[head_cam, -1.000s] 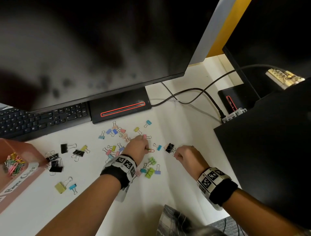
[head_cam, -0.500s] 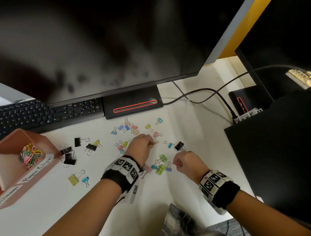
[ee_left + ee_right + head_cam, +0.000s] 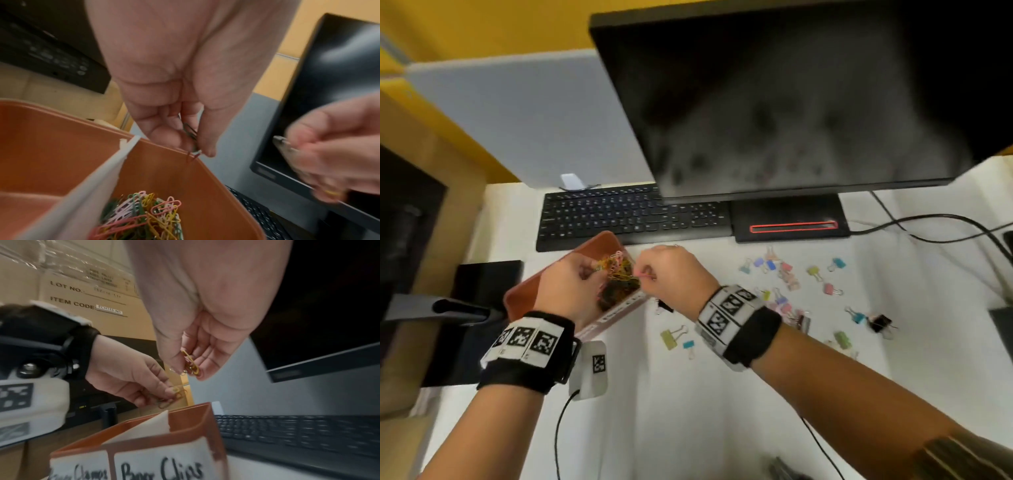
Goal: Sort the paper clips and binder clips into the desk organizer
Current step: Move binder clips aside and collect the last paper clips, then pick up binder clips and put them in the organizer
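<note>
Overhead, from the head view, both hands hang over the orange desk organizer (image 3: 524,294), which sits on the white tabletop (image 3: 688,411) just in front of the black keyboard (image 3: 626,212). The left hand (image 3: 571,284) is above the organizer's right compartment, where a heap of coloured paper clips (image 3: 619,274) lies, and the right hand (image 3: 671,270) is close beside it, fingers curled, pinching something thin and pink at its fingertips. To the right, well apart from the organizer, small pastel binder clips (image 3: 787,277) lie scattered on the tabletop, with a black binder clip (image 3: 880,322) farther right and a yellow-green one (image 3: 669,337) nearer the wrists. A dark monitor (image 3: 791,102) stands behind the keyboard. Next, the left wrist view: the left hand (image 3: 179,97) has its fingers curled, pinching a few paper clips — a dark green one (image 3: 190,130) shows between the fingertips — right above the far rim of the desk organizer (image 3: 61,138). A white divider (image 3: 98,178) splits the organizer, and the pile of paper clips (image 3: 144,216) fills the right compartment; the right hand (image 3: 333,154) is blurred at the edge. Last, the right wrist view: the right hand (image 3: 205,321) pinches yellow paper clips (image 3: 191,363) between thumb and fingers above the desk organizer (image 3: 180,431), while the left hand (image 3: 131,378) holds its own clips just over the rim. Handwritten labels on the organizer's front are only partly readable — the right one ends in "Clips".
</note>
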Demonstrator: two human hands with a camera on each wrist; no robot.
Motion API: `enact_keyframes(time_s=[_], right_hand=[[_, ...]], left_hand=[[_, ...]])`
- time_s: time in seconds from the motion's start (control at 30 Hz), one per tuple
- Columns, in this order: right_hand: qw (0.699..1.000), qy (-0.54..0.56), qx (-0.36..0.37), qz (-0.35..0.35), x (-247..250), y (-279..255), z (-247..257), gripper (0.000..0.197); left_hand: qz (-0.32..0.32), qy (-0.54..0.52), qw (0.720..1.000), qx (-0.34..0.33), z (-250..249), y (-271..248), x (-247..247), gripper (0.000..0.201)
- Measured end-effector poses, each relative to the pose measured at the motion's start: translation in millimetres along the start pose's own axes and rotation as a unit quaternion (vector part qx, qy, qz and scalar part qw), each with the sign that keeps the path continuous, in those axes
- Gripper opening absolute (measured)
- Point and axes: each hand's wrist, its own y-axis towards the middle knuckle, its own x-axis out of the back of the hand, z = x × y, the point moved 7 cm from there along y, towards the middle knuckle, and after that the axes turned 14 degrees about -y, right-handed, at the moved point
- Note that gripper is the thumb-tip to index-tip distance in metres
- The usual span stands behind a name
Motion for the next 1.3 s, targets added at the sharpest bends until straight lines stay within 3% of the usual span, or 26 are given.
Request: enact_keyframes(time_s=[0.07,0.17,0.23,0.37,0.43,0.53,0.6,0.67,0.77,0.87,1.0,1.13,1.2,1.3], right_hand=[[1.0,-0.007,-0.008,0.016,-19.0,32.4,27.0,0.017],[0.999,-0.013,-0.033,0.028,-48.0,59.0,39.2,0.022],[0.998,-0.004,-0.048,0.039,-60.4,60.9,37.7,0.027],[0.998,0.056,-0.004,-0.034,-49.5,27.9,29.2,0.021],[0.996,0.049,-0.014,-0.074,-40.0,-5.6,0.7,0.02],[0.99,-0.038,-0.099,-0.092,-40.5,-55.4,-71.1,0.025],[0.987,-0.082,-0.137,-0.022,-55.6,-71.6,-107.2,0.037],[0.985,-0.109,-0.123,0.062,-72.2,-77.4,-117.5,0.051],[0.98,-0.139,-0.076,0.125,-87.2,-82.6,-111.6,0.056],[0.985,-0.111,-0.068,0.11,-87.4,-96.9,-111.0,0.049],[0.979,-0.156,-0.133,0.015,-67.9,-131.8,-139.7,0.042],[0.957,-0.199,-0.202,0.068,-60.3,-158.2,-175.5,0.056],[0.961,-0.161,-0.214,0.063,-52.4,-164.6,-188.0,0.06],[0.967,-0.05,-0.248,0.007,-35.3,-174.3,-206.0,0.064]], left_hand=[[0.011,-0.057,0.998,0.02,12.2,13.2,4.6,0.009],[0.021,-0.036,0.999,-0.003,13.8,21.8,12.5,0.029],[0.011,-0.033,0.999,-0.029,11.8,19.5,21.2,0.032],[0.006,-0.135,0.985,-0.112,-3.7,-5.5,23.9,0.022],[0.043,-0.148,0.976,-0.156,-13.6,-24.7,3.7,0.018],[0.158,-0.13,0.962,-0.183,-15.2,-54.2,-56.7,0.026],[0.231,-0.067,0.961,-0.135,0.8,-67.4,-104.2,0.047],[0.263,-0.024,0.961,-0.083,18.6,-73.2,-138.0,0.067],[0.257,-0.013,0.96,-0.107,22.1,-74.3,-158.8,0.071],[0.285,-0.039,0.947,-0.145,20.7,-79.4,-167.8,0.062],[0.271,-0.011,0.949,-0.162,30.6,-79.3,-169.4,0.059],[0.288,0.039,0.945,-0.15,37.7,-76.8,-176.3,0.065],[0.28,0.046,0.947,-0.15,32.7,-78.3,-176.2,0.065],[0.221,0.013,0.953,-0.209,1.8,-83.0,-167.4,0.053]])
